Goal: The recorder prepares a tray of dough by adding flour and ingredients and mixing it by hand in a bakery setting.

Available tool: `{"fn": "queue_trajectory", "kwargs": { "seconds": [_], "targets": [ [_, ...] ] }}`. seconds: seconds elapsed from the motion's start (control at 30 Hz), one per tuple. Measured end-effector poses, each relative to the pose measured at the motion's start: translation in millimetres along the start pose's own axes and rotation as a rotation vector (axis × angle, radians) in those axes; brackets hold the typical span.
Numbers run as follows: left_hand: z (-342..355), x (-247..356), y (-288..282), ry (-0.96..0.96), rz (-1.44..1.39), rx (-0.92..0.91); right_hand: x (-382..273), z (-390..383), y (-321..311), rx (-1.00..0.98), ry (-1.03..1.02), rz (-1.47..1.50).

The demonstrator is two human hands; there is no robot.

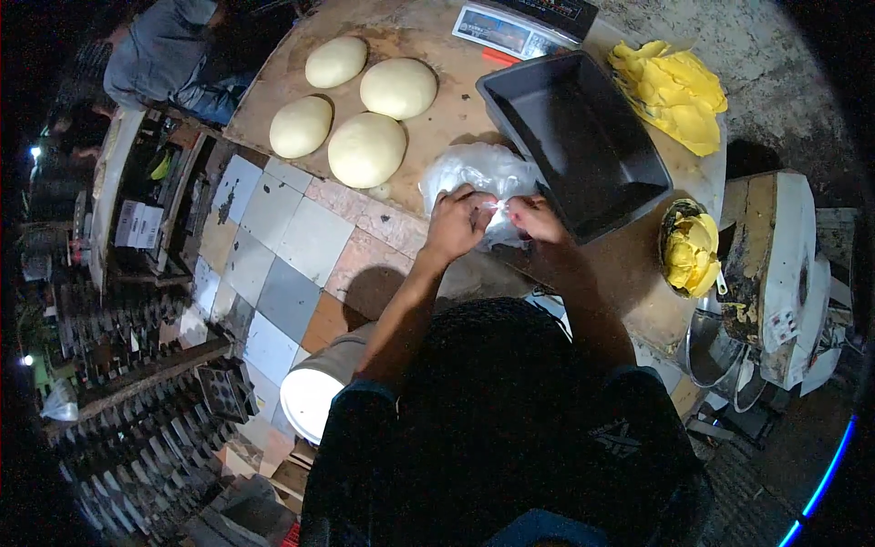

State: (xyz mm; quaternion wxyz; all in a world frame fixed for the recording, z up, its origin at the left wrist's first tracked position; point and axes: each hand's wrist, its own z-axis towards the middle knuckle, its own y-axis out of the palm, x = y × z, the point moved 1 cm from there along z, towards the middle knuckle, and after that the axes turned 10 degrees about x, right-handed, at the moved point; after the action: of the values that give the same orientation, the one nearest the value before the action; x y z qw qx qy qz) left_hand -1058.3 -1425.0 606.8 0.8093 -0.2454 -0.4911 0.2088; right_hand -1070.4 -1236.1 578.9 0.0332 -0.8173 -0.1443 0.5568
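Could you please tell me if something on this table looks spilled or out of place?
Mainly the ragged yellow mass at the far right of the table: it lies heaped in the open, while similar yellow stuff sits in a small bowl. It may be deliberate. The four dough balls look intact.

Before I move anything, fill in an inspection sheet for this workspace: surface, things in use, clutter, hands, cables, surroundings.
Surface: worn, stained tabletop.
Things in use: clear plastic bag in front of the person; black tray beside it; four pale dough balls to the left.
Clutter: yellow mass and digital scale past the tray.
Hands: left hand and right hand both pinch the bag.
Cables: nothing seen.
Surroundings: patchwork tiles, white-topped bucket, another person at upper left.
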Motion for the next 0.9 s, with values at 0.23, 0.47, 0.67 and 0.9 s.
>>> {"fn": "queue_trajectory", "kwargs": {
  "seconds": [0.23,0.47,0.67,0.9],
  "targets": [
    [3,2,-4,0.056,-0.133,0.079,1,1,1,-0.04,-0.267,0.017],
    [9,3,-4,0.123,-0.077,-0.037,-8,-3,-7,-0.058,-0.319,-0.189],
    [5,-6,9,0.131,0.01,-0.031,-22,-3,-5,-0.032,-0.105,-0.206],
    [6,7,5,0.075,-0.08,0.032,7,10,-12,0.011,-0.1,-0.173]
  ]
}}
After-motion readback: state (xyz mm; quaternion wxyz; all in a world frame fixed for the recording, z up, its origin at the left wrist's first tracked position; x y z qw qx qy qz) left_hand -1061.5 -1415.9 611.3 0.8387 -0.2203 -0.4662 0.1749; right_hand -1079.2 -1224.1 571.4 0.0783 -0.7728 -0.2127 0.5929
